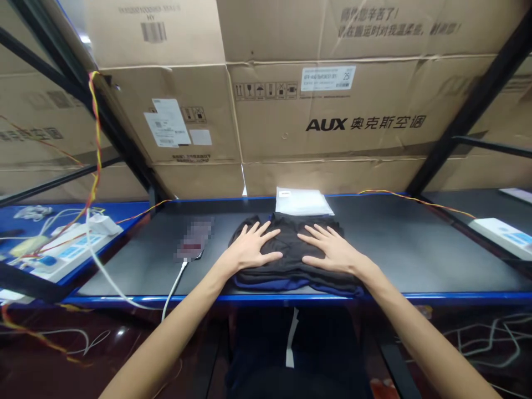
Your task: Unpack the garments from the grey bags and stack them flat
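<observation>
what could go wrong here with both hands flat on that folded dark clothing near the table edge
1. The folded dark clothing lies close to the front edge of the table; with the left hand and right hand pressing flat on it, a pull toward the body might slide it off.
2. The clear plastic bag touches the pile's far side; pushing forward may shove or crumple it.
3. The white cable hangs over the edge beside the left forearm and could snag.
</observation>
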`<state>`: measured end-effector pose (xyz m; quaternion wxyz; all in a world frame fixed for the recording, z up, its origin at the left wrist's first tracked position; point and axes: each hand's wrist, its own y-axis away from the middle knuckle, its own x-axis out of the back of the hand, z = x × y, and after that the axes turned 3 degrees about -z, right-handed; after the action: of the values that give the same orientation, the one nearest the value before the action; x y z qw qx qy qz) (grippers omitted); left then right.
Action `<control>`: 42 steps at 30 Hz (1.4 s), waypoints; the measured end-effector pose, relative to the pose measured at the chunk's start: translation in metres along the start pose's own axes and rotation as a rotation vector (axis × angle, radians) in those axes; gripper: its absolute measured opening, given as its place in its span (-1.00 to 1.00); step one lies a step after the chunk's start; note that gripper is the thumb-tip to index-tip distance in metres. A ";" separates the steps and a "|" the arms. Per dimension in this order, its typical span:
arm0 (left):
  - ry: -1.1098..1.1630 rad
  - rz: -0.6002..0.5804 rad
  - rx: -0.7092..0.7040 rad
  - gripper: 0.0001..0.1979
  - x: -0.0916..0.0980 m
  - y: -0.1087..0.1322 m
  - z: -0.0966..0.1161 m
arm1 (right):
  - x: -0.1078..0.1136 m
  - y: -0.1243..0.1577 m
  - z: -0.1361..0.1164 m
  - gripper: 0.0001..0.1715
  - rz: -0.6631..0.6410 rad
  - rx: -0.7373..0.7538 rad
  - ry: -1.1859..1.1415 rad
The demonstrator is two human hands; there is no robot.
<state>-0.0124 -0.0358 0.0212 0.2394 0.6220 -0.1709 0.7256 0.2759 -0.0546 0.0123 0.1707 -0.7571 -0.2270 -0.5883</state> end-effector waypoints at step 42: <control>0.037 0.002 0.007 -0.19 0.001 0.002 0.001 | -0.004 -0.002 0.006 -0.12 -0.011 0.016 -0.041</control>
<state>-0.0128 -0.0375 0.0227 0.2395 0.6091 -0.1646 0.7379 0.2791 -0.0506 0.0066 0.1689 -0.7663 -0.2392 -0.5718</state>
